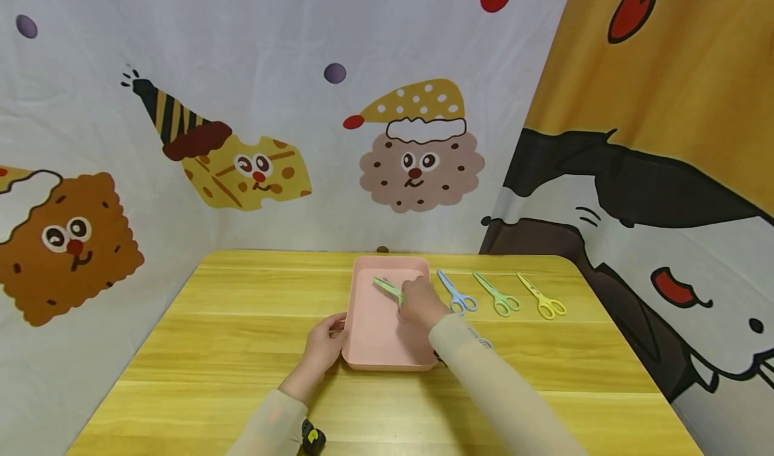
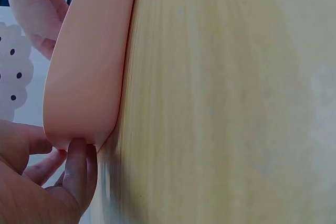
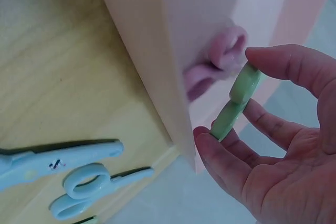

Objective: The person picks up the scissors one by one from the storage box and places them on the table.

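My right hand (image 1: 420, 301) pinches a pair of green scissors (image 3: 231, 106) by the finger loops, thumb on one side and fingertips on the other. Their blades (image 1: 387, 285) point toward the far left of a shallow pink tray (image 1: 390, 366), over which they are held. Beneath them, a pair of pink scissors (image 3: 212, 66) lies inside the tray, its loops showing in the right wrist view. My left hand (image 1: 325, 342) holds the tray's left side near the front, and its fingers (image 2: 77, 166) rest against the outer wall in the left wrist view.
Right of the tray stand blue scissors (image 1: 457, 295), another green pair (image 1: 498, 297) and yellow scissors (image 1: 542, 298) in a row. A second light blue pair (image 3: 58, 163) lies nearer, mostly covered by my right sleeve in the head view. A printed curtain (image 1: 272, 73) hangs behind the table.
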A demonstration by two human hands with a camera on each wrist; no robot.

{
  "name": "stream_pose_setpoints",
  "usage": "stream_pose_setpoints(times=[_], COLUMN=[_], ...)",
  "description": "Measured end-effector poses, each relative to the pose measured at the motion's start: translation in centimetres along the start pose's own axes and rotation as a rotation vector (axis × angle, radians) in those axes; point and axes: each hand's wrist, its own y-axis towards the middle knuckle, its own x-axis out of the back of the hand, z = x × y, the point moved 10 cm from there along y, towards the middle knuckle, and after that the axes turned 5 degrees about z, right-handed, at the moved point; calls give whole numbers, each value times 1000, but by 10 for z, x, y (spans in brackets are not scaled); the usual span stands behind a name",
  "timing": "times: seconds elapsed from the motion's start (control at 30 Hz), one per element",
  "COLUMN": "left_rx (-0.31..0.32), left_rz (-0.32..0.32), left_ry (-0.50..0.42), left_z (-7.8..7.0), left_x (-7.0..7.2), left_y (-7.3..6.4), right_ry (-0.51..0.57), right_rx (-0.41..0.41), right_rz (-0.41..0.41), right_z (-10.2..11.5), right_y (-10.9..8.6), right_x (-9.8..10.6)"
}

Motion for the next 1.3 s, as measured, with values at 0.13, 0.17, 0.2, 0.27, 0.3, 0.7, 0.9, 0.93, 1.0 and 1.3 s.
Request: stream_pose_setpoints(times=[0.13,0.17,0.2,0.27,0.3,0.7,0.9,0.93,1.0,1.3], left_rx=[-4,-5,-4,-5,-4,8,4,3,2,-6], left_rz=[3,3,2,1,1,6,7,7,7,6], left_ry=[-6,-7,-8,-9,-9,-20,-17,-16,-15,-18], left_z=[0,0,0,0,0,3,0,0,0,2], left_x=[-1,-1,0,0,0,-1,0,0,0,0], left_y=[0,0,0,0,0,0,-1,-1,-1,0], right_ry=[88,98,105,101,107,96,77,79,86,98], right_rx=[-1,6,14,35,42,61,70,69,58,43], right_rz=[-8,-9,-9,-16,-19,-30,-68,-72,-73,-99], right_z=[-6,-6,-7,-6,-6,-3,-8,-10,-13,-29], right_y=[-2,-2,-3,-5,-6,-17,-21,-22,-24,-31], right_x=[9,11,12,14,15,24,31,32,33,35])
